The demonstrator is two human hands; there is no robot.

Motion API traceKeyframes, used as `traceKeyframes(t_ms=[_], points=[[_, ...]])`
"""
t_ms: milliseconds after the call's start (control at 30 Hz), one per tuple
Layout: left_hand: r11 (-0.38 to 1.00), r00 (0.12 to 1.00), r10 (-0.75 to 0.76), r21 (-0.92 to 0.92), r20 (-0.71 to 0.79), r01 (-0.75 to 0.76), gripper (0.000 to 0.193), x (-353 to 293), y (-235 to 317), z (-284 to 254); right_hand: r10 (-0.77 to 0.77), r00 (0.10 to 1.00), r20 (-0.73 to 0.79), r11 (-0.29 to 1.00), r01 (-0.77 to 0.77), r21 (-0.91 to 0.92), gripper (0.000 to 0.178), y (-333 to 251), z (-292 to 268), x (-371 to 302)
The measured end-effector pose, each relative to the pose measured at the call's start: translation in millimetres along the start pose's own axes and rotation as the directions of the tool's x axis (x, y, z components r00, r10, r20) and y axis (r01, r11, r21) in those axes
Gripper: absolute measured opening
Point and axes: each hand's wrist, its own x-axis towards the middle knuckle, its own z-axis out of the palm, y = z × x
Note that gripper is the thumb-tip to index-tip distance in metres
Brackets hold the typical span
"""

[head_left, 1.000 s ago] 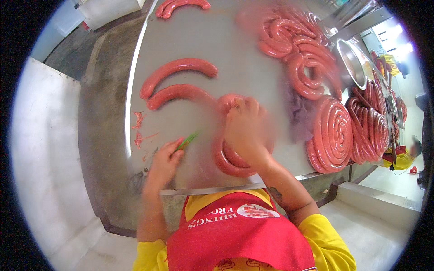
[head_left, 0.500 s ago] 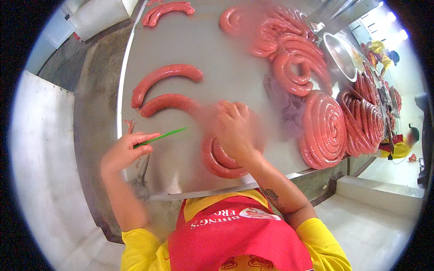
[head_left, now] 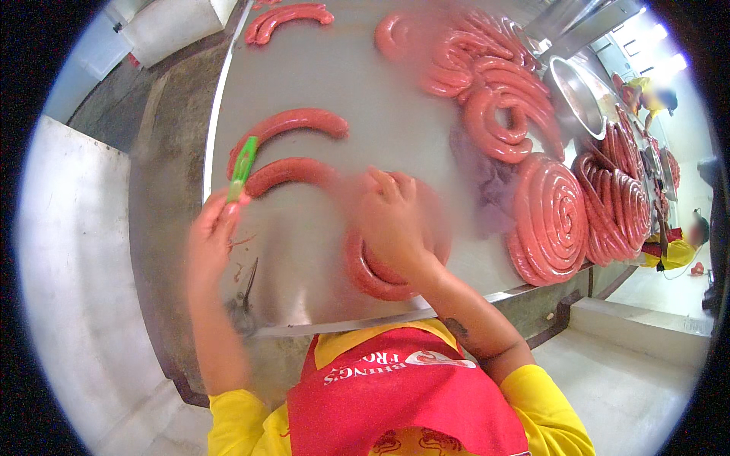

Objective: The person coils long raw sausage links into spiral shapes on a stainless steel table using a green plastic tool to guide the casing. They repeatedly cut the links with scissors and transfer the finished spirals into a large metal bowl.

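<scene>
My left hand (head_left: 211,237) is closed around a flat, bright green plastic tool (head_left: 242,169), which stands up from the fingers in front of two curved sausages at the table's left side. The nearer curved sausage (head_left: 285,173) runs right toward my right hand (head_left: 394,220). That hand is closed, fingers bent, on the sausage where it meets a coiled sausage (head_left: 367,267) by the front edge. A smear on the picture blurs the fingertips and the join. The farther curved sausage (head_left: 293,120) lies behind the green tool.
On the steel table (head_left: 395,129), dark scissors (head_left: 247,292) lie at the front left. Large sausage coils (head_left: 551,220) and a metal bowl (head_left: 574,99) fill the right side. Short sausages (head_left: 287,19) lie far left. Another person (head_left: 679,245) is at the far right.
My left hand has turned and moved up, swinging the green tool from pointing right to upright, its flat side showing. My right hand stays nearly in place at the coil.
</scene>
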Motion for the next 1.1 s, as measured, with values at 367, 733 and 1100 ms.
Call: traceKeyframes(t_ms=[367,733,1100], points=[[0.911,0.9,0.287,0.199,0.328,-0.362,0.032,57,-23,65,0.013,0.999,0.036,0.942,-0.025,0.336,0.017,-12,-14,-2],[0.991,0.912,0.109,-0.112,0.395,-0.07,0.028,54,-34,83,0.221,0.972,0.086,0.761,-0.226,0.608,0.008,-9,2,-13],[0.992,0.893,0.115,0.004,0.435,-0.129,0.03,47,-24,67,0.092,0.996,0.011,0.824,-0.083,0.56,0.013,-17,0,-7]])
